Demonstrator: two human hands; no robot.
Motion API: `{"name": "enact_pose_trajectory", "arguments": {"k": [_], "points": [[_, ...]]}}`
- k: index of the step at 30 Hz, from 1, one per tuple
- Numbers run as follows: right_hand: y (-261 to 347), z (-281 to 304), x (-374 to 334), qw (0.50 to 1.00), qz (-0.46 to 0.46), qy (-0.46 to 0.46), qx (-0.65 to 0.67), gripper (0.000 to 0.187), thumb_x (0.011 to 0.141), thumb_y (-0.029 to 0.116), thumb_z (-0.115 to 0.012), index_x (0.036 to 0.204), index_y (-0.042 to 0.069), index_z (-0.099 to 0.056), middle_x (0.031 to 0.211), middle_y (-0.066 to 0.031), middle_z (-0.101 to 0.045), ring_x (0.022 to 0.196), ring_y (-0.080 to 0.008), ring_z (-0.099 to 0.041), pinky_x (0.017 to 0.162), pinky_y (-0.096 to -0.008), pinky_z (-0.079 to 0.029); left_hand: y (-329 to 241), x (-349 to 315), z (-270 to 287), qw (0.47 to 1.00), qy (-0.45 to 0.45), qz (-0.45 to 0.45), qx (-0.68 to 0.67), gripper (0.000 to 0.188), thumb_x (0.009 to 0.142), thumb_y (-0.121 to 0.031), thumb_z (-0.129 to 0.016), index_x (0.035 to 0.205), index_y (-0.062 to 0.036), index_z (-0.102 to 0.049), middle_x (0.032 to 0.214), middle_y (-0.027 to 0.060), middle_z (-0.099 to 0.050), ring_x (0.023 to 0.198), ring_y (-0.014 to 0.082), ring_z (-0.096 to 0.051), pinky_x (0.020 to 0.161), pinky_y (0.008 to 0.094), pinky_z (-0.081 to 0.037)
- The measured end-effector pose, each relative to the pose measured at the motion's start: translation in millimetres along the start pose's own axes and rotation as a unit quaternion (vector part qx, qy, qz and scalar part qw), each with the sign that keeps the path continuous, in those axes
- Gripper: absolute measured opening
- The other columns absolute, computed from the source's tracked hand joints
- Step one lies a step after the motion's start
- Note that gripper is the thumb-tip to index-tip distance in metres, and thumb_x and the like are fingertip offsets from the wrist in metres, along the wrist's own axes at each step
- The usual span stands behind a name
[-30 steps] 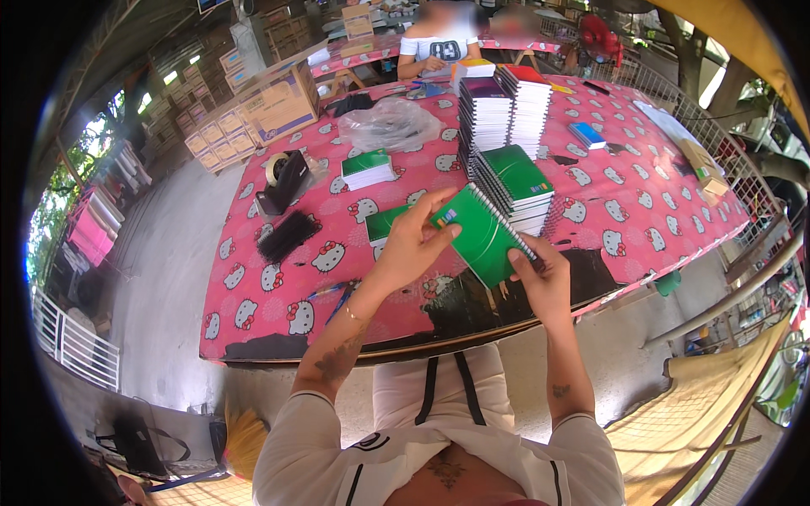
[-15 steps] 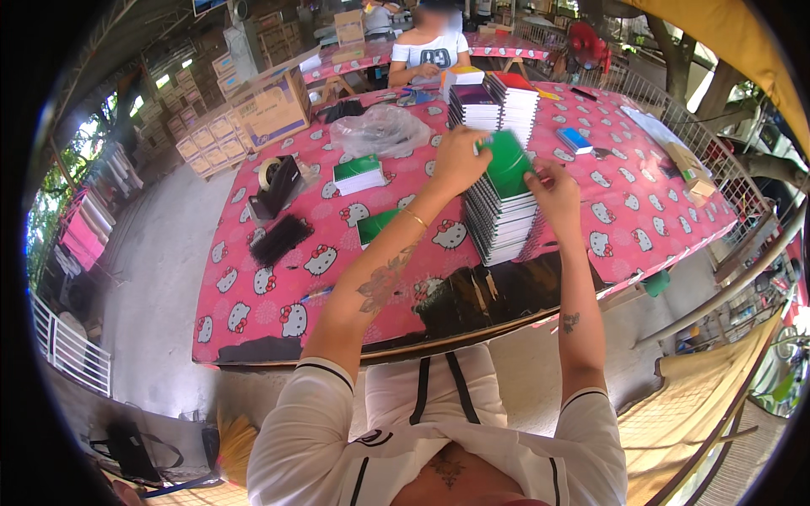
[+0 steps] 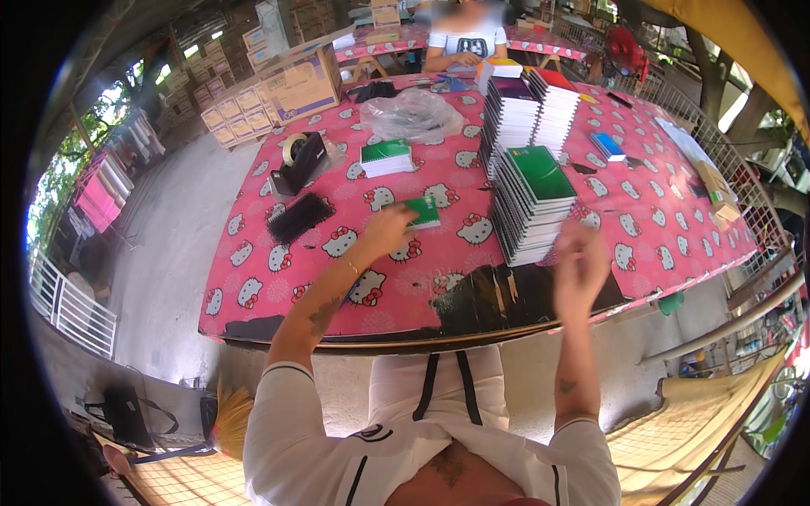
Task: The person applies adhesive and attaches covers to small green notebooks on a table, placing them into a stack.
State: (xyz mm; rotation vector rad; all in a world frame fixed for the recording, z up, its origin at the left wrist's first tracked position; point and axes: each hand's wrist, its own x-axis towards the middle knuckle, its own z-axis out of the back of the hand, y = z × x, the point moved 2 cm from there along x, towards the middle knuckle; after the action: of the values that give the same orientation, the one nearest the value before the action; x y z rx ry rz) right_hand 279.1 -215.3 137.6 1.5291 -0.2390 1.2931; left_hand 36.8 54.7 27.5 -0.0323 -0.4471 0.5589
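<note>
My left hand reaches to a small green-covered pad lying on the table, its fingers closed over the left end and hiding that part. Beside the tall stack of spiral notebooks, my right hand hangs near the right side, its fingers smeared by motion; I see nothing in it. A green cover tops the stack. A thicker block of green-covered pads lies farther back, left of the stack.
Behind the stack stand purple-topped notebooks and red-topped notebooks. To the left are a tape dispenser and a black bristly brush. A clear plastic bag, a blue box and a cardboard box lie farther off. A person sits opposite.
Both hands have left the notebook whose green cover now lies flat on top of the stack. My left hand has moved left and nearer to the small pad; my right hand has dropped lower.
</note>
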Motion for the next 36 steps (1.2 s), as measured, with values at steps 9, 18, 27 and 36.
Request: {"name": "enact_pose_trajectory", "arguments": {"k": [9,18,27,36], "points": [[-88,-151,-87,0.946,-0.148,0.284,0.045,0.032,0.088,0.016,-0.07,0.118,0.006,-0.069,0.109,-0.0176,-0.065,0.1,-0.0324,-0.065,0.084,-0.0404,-0.053,24,-6,-21,0.998,-0.044,0.003,-0.045,0.019,0.089,-0.013,-0.067,0.106,-0.0059,-0.074,0.099,0.0143,-0.073,0.088,0.032,-0.071,0.075,0.0411,-0.057],[-146,-236,-79,0.93,-0.181,0.271,-0.169,0.055,0.083,0.036,-0.07,0.132,0.011,-0.06,0.122,-0.0163,-0.059,0.116,-0.041,-0.055,0.096,-0.0572,-0.042,41,3,-18,0.969,-0.038,0.179,-0.166,0.02,0.088,-0.022,-0.068,0.104,-0.0131,-0.077,0.095,0.0124,-0.074,0.082,0.03,-0.072,0.075,0.0385,-0.057],[-138,-247,-73,0.921,-0.207,0.267,-0.192,0.052,0.082,0.032,-0.068,0.132,0.019,-0.063,0.122,-0.0137,-0.06,0.117,-0.0374,-0.057,0.096,-0.0563,-0.042,43,7,-18,0.953,-0.016,0.249,-0.171,0.024,0.087,-0.032,-0.064,0.102,-0.0194,-0.079,0.096,0.0114,-0.074,0.088,0.0321,-0.071,0.08,0.0423,-0.055],[-134,-256,-67,0.928,-0.23,0.253,-0.151,0.041,0.083,0.025,-0.066,0.124,0.019,-0.07,0.118,-0.0104,-0.063,0.106,-0.0384,-0.061,0.093,-0.0569,-0.044,51,-3,-29,0.95,-0.071,0.246,-0.177,0.024,0.09,-0.03,-0.064,0.106,-0.0163,-0.076,0.093,0.0095,-0.074,0.082,0.0283,-0.071,0.076,0.0382,-0.055]]}}
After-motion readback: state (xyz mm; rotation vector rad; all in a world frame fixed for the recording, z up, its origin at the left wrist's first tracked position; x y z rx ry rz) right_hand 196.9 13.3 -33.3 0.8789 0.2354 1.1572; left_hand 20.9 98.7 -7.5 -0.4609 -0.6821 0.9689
